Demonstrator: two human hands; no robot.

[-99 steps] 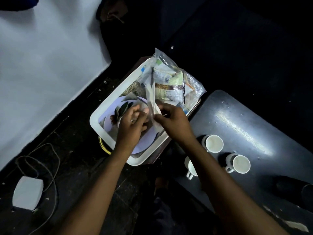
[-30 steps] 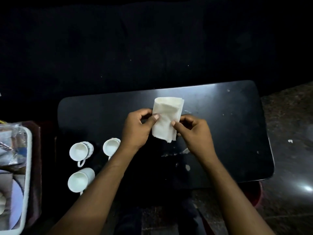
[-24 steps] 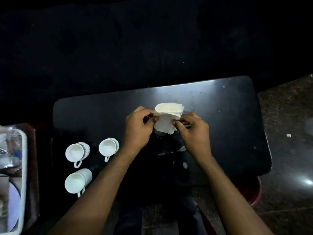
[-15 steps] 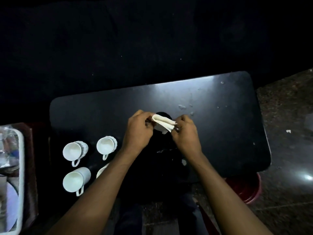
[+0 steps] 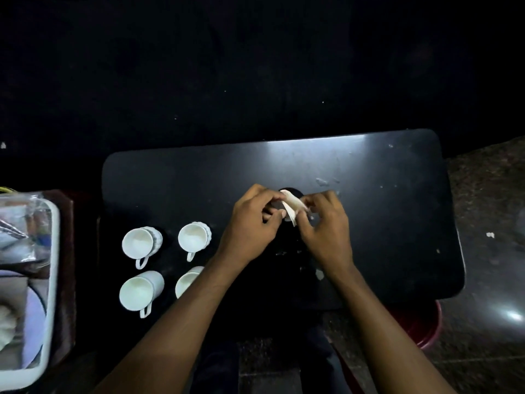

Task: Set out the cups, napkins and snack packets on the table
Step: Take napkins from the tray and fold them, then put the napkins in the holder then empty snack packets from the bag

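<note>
At frame centre I pinched the napkin (image 5: 292,208) between both hands, left hand (image 5: 253,223) and right hand (image 5: 324,226) closed on it, folding it above the table (image 5: 397,194); 4 cups (image 5: 142,242) waited lower left.

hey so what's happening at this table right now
A person is working a white napkin between the left hand and right hand, holding it over the middle of a black table. Four white cups already stand in a two-by-two group on the table's left side, one partly hidden by the left forearm. A white tray beside the table on the left holds clear plastic packets, so no snacks are on the table yet.
</note>
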